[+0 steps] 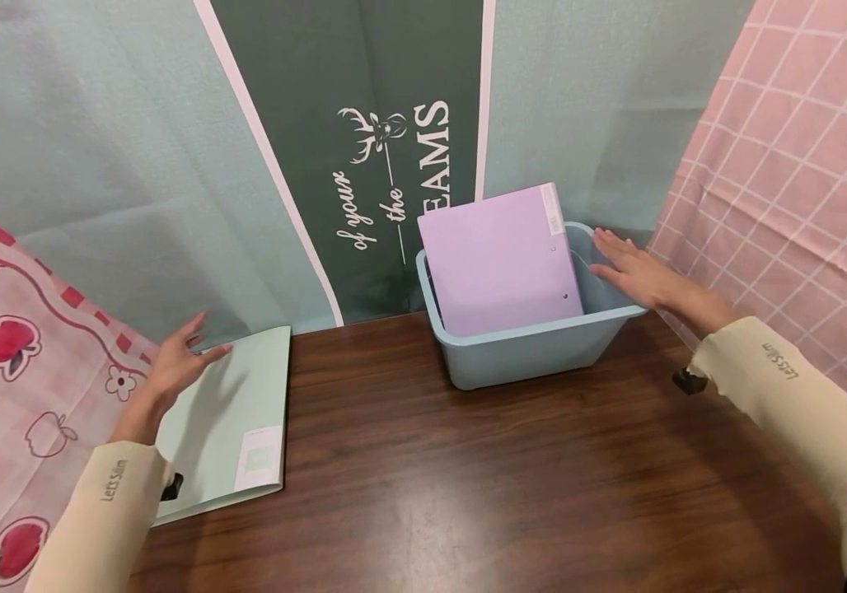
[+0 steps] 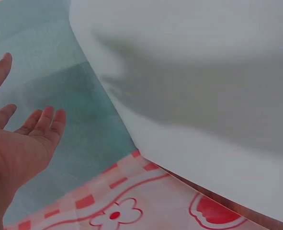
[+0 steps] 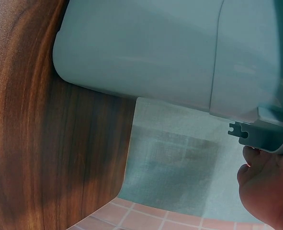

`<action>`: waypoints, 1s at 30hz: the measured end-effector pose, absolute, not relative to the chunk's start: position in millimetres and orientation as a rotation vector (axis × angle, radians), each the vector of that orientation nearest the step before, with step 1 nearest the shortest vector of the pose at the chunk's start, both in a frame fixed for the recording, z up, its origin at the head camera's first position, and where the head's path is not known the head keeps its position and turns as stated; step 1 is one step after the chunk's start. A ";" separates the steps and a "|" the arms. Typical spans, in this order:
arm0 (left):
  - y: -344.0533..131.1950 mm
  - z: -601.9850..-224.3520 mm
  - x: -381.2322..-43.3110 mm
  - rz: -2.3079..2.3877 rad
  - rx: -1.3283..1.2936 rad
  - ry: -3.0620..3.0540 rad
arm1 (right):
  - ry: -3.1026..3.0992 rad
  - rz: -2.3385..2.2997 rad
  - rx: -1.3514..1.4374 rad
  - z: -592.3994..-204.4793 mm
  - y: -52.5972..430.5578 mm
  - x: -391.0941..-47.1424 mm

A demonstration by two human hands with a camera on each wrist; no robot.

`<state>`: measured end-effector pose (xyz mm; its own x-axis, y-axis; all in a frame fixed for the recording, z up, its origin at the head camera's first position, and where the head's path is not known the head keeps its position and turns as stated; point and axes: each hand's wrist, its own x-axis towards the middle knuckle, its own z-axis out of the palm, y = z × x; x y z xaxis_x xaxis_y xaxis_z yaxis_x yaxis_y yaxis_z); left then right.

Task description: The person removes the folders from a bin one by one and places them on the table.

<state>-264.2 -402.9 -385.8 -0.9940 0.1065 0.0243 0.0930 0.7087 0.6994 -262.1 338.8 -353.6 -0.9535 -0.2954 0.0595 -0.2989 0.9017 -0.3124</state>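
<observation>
A light blue plastic bin [image 1: 535, 342] stands at the back right of the table, with a purple binder [image 1: 501, 263] leaning in it and rising above its rim. My right hand [image 1: 634, 272] is at the bin's right end, fingers extended over the rim; in the right wrist view the hand [image 3: 268, 187] is beside the rim's underside. On the left lies a pale green binder [image 1: 245, 412] with a label near its front corner. Above its far left part hovers my left hand [image 1: 175, 362], fingers loosely spread and holding nothing, its shadow falling on the cover.
Dark brown wood makes up the table top [image 1: 394, 461]. A printed curtain [image 1: 364, 99] hangs along the back edge. A pink apple-patterned cloth [image 1: 23, 395] borders the left, and a pink grid cloth [image 1: 802, 189] borders the right, close to the bin.
</observation>
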 end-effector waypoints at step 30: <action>-331.9 -366.3 -274.6 1.362 0.408 2.753 | -3.050 0.501 0.459 -353.6 336.4 -260.4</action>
